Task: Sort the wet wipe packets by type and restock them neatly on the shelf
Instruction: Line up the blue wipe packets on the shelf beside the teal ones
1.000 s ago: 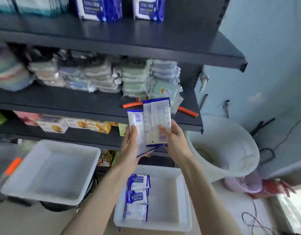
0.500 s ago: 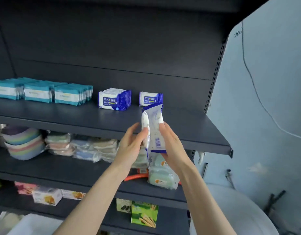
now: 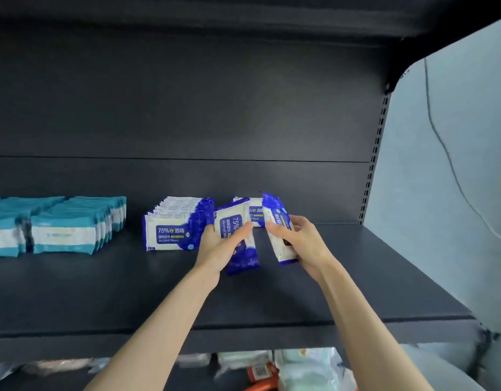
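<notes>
Left hand point(image 3: 219, 245) is pinching one blue alcohol-wipe packet point(image 3: 233, 220) between thumb and curled fingers, while the right hand point(image 3: 304, 244) is gripping a second blue packet point(image 3: 272, 214) turned edge-on. Half a second ago the two packets were being pressed together as one bundle in front of the shelf lip. Now they are being drawn apart, one to each hand, and both are hovering over the shelf point(image 3: 356, 277) at the centre of the frame.

This looks like the placing step beginning. The pair is arriving between the standing row of blue packets point(image 3: 173, 227), just left of centre, and the short blue stack point(image 3: 255, 213) behind the hands, so each packet is probably heading for its own kind.

Teal packets point(image 3: 66, 225) are standing in tidy rows at the middle left, well apart from the blue ones. The shelf board is running dark and matte across the frame under a dark back panel point(image 3: 187, 108). A pale wall point(image 3: 455, 193) is showing at the right with a thin cable point(image 3: 441, 142) hanging down it. Blurred goods point(image 3: 305, 368) are sitting on the lower shelf at the bottom edge.
</notes>
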Motion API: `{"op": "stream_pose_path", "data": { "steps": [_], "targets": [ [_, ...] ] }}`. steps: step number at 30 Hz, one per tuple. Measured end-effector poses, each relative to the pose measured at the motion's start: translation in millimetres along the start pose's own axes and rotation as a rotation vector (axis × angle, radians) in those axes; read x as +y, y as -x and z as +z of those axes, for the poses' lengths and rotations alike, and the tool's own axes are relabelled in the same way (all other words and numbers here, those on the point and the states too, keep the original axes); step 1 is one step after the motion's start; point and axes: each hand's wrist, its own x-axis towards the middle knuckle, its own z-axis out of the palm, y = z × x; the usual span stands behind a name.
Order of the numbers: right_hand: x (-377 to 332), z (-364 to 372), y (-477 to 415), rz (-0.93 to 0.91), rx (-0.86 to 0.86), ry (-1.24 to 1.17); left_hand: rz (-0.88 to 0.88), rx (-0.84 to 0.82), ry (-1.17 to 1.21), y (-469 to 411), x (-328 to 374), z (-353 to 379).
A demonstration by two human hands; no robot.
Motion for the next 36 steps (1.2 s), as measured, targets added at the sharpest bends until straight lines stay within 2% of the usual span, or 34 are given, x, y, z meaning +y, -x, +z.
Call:
{"op": "stream_pose_path", "data": {
  "steps": [4, 7, 13, 17, 20, 23, 27, 32, 36],
  "targets": [
    [7, 0, -41, 0.040, 0.076, 0.115, 0.004, -0.033, -0.119, -45, -11, 1],
    [9, -2, -62, 0.096, 0.093, 0.110, -0.028, -0.071, -0.042, -63, -13, 3],
    [9, -14, -89, 0.132, 0.041, 0.084, 0.046, -0.069, -0.026, -80, -10, 5],
    [9, -22, -97, 0.101, 0.086, 0.062, 0.098, -0.118, -0.003, -81, -9, 9],
    [10, -29, -101, 0.044, 0.139, 0.111, 0.054, -0.079, 0.042, -86, -10, 15],
    [11, -37, -102, -0.030, 0.150, 0.099, 0.063, -0.027, -0.051, -95, -15, 18],
    [15, -44, -102, -0.063, 0.165, 0.057, 0.067, -0.051, -0.040, -103, -17, 21],
    [24, -42, -105, -0.081, 0.217, 0.007, 0.089, -0.083, -0.251, -116, -25, 28],
    [28, -45, -108, -0.068, 0.249, 0.022, 0.196, -0.047, -0.517, -122, -32, 30]
  ]
}}
